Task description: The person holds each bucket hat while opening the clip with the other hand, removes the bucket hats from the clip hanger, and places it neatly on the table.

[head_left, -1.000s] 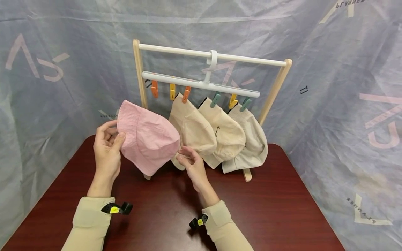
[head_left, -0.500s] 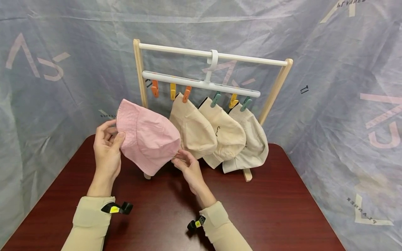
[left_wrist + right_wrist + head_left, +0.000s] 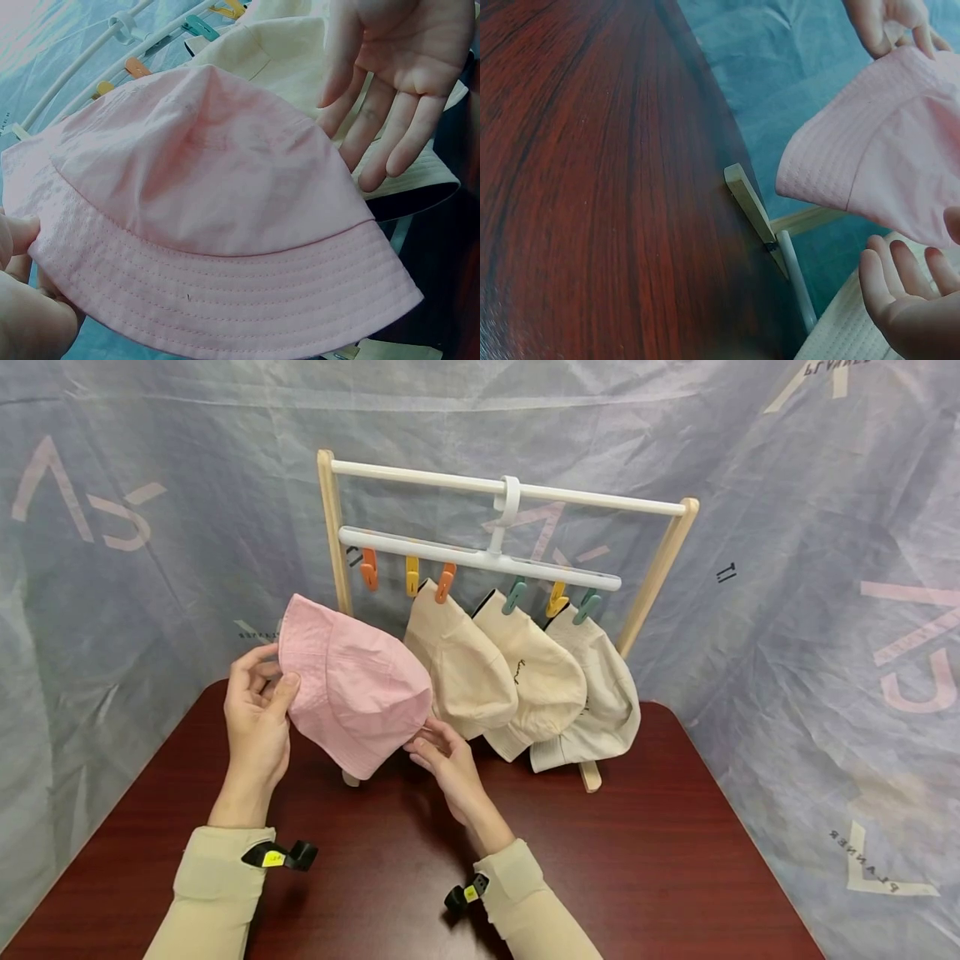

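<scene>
A pink bucket hat (image 3: 360, 685) is held up above the table, crown to the right. My left hand (image 3: 257, 718) pinches the edge of its brim between thumb and fingers. Beside the crown my right hand (image 3: 450, 768) has its fingers loosely extended, fingertips right at the fabric; in the left wrist view this hand (image 3: 405, 90) shows its palm and holds nothing. Three pale hats hang behind: a cream hat (image 3: 461, 668), a cream hat with dark script (image 3: 551, 685) and an off-white hat (image 3: 603, 702) at the right.
A white clip hanger (image 3: 480, 560) hangs from a wooden-sided rack (image 3: 663, 577). Its orange clip (image 3: 369, 570) and yellow clip (image 3: 412, 577) at the left hold nothing; other clips grip the pale hats. A dark red table (image 3: 637, 860) lies below, with grey fabric (image 3: 787, 693) around it.
My right hand has moved slightly left and down, from in front of the cream hat to the pink bucket hat's crown. My left hand and the hat have barely moved.
</scene>
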Available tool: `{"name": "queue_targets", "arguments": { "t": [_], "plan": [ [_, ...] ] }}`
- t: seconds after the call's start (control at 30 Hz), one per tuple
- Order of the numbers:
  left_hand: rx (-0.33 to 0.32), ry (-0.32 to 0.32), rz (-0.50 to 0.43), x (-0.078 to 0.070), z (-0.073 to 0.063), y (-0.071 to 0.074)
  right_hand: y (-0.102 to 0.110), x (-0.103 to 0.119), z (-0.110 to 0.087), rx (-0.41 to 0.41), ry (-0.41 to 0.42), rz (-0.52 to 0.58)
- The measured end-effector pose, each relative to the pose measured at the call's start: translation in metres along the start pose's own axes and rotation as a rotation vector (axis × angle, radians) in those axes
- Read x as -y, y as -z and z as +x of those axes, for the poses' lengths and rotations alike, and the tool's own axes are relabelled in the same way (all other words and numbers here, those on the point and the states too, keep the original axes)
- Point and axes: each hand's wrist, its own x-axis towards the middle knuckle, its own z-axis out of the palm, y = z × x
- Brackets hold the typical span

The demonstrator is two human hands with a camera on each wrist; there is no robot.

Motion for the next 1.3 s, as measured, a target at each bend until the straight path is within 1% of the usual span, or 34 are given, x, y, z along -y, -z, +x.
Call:
{"name": "queue_targets", "arguments": {
  "t": [0.2,0.57,0.7,0.83,1.0,1.1,1.3],
  "plan": [
    [-0.015,0.023,0.003,0.0001,-0.0014,0.0009,0.0001,-0.0017,-0.0002,0.021,-0.019,0.046],
    [-0.024,0.023,0.003,0.0001,-0.0002,0.0024,-0.0018,-0.0018,0.0003,0.027,-0.02,0.061],
    [-0.024,0.022,0.004,-0.0008,0.0006,0.0014,-0.0032,-0.0014,0.0023,0.005,-0.015,0.061],
    [-0.033,0.033,0.018,-0.0019,0.0006,0.0003,-0.004,-0.0011,0.0026,-0.032,-0.01,0.034],
    [-0.052,0.043,0.03,0.0001,-0.0015,-0.0001,-0.0031,-0.0018,0.0021,-0.077,-0.001,0.025],
    [-0.052,0.044,0.034,0.0016,-0.0026,-0.0002,-0.0029,-0.0015,0.0015,-0.099,-0.003,0.034],
    [-0.045,0.042,0.043,0.0023,-0.0014,-0.0011,-0.0031,0.0005,0.001,-0.111,0.003,0.033]
  ]
}}
